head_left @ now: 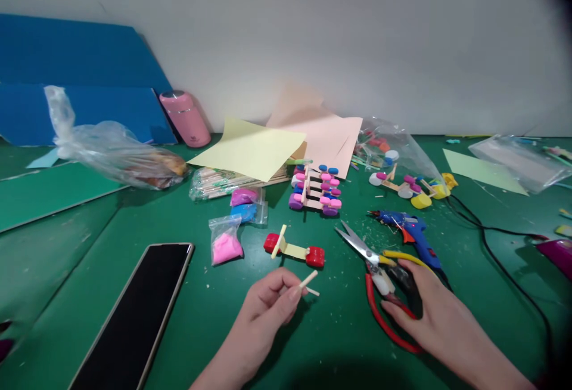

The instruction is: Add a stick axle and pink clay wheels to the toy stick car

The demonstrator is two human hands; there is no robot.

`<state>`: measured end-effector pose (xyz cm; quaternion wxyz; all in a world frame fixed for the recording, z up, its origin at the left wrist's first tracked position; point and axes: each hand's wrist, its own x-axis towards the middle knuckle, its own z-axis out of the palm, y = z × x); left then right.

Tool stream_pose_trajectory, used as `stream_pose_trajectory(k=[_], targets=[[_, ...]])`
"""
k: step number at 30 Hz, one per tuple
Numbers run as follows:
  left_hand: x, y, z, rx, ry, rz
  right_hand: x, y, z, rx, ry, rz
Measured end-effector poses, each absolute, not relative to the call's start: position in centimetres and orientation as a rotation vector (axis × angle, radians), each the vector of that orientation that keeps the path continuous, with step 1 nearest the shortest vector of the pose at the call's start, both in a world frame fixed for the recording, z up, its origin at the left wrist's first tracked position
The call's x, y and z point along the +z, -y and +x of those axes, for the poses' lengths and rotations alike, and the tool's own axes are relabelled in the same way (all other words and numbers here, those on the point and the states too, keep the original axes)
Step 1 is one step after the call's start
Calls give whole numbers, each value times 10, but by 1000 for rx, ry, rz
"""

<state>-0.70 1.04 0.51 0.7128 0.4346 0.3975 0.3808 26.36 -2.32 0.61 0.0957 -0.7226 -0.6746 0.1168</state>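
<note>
My left hand (272, 306) is closed, pinching short cream sticks (309, 278) between thumb and fingers, their ends poking out to the right. At the right, my right hand (433, 300) has its fingers and thumb around the handles of metal scissors (364, 247), whose blades point away to the left, slightly apart. Red and yellow handles cross there, so I cannot tell whether a second tool lies beneath. Just beyond my left hand sits a small piece (294, 251) with red ends, a pale strip between them and a cream stick across it.
A blue glue gun (409, 229) lies behind the scissors, its cable running right. Several small wheeled pieces (315, 190) stand mid-table. Pink clay bag (226, 247), phone (138, 312), yellow paper (250, 145), bagged sticks (214, 182) and a pink bottle (185, 118) lie around.
</note>
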Motion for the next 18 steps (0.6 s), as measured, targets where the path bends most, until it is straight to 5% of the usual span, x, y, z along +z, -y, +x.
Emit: stream_pose_trajectory(k=[6,13,18], targets=[[17,-5,1,585,-1058,1646,40,28,228,99,2238,-1675],[5,9,1,502,-905,1964,48,16,176,470,2669,-1296],[-12,30,-5,471,-910,1606,56,19,176,933,2675,-1333]])
